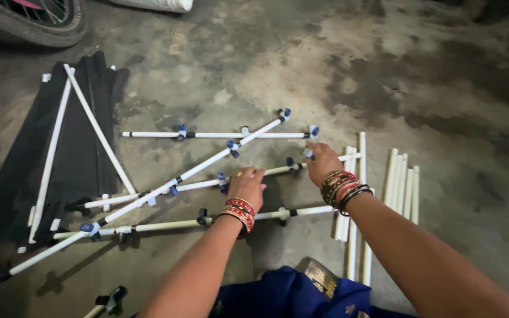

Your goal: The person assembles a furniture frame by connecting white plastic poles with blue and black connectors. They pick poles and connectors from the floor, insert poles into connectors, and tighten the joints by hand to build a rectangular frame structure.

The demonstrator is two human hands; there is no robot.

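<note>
Several long white pipes with blue and black joint pieces lie crossed on a stained concrete floor (301, 53). My left hand (246, 184) rests on the middle pipe (272, 171), fingers curled over it near a blue joint (222, 179). My right hand (321, 162) presses down on the same pipe farther right, close to a blue-and-white joint (308, 154). Both wrists wear stacks of bangles. One long pipe (166, 188) runs diagonally under the others. Another pipe (219, 135) lies level behind the hands.
A bundle of loose white pipes (403, 182) lies to the right. Folded black fabric (83, 147) with two pipes on it lies at the left. A tyre (36, 23) shows at the top left. Blue cloth (290, 294) covers my knees below.
</note>
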